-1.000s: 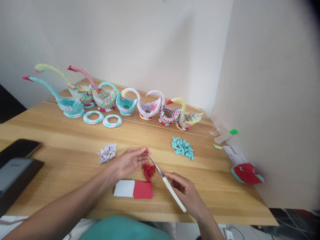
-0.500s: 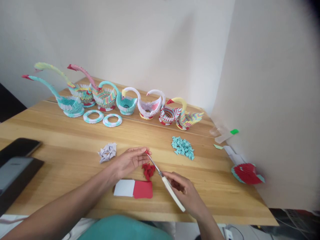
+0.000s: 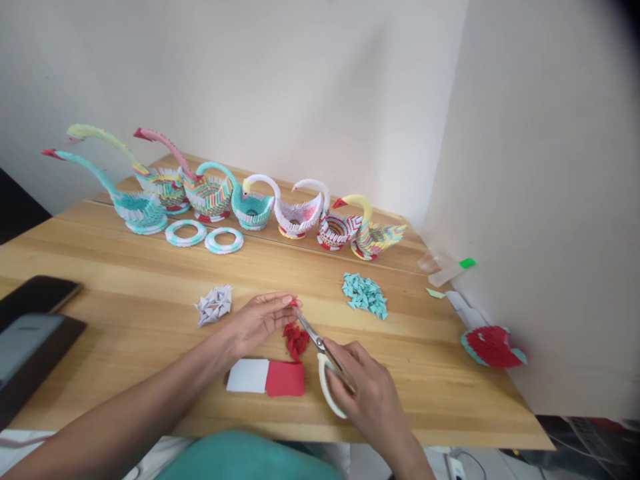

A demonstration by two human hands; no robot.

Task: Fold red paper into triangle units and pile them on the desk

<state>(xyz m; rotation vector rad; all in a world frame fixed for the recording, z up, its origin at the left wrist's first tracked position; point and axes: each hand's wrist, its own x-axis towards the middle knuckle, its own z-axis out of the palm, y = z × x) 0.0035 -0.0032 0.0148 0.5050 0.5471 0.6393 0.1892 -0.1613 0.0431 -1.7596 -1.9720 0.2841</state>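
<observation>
Red paper scrap (image 3: 294, 303) pinched in left hand (image 3: 260, 320); right hand (image 3: 367, 393) grips scissors (image 3: 320, 353).

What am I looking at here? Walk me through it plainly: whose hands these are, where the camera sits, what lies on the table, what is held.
No machine here: a person works bare-handed, and one camera on their head looks forward and down. The left hand pinches a small red paper piece. The right hand holds white-handled scissors, blades pointing at that piece. On the wooden table between the hands lie a heap of folded red pieces and a red and white paper sheet. Further out are grey folded pieces, teal folded pieces, two paper rings and a row of paper swans along the wall. A red and teal paper model sits at the right, dark devices at the left.
</observation>
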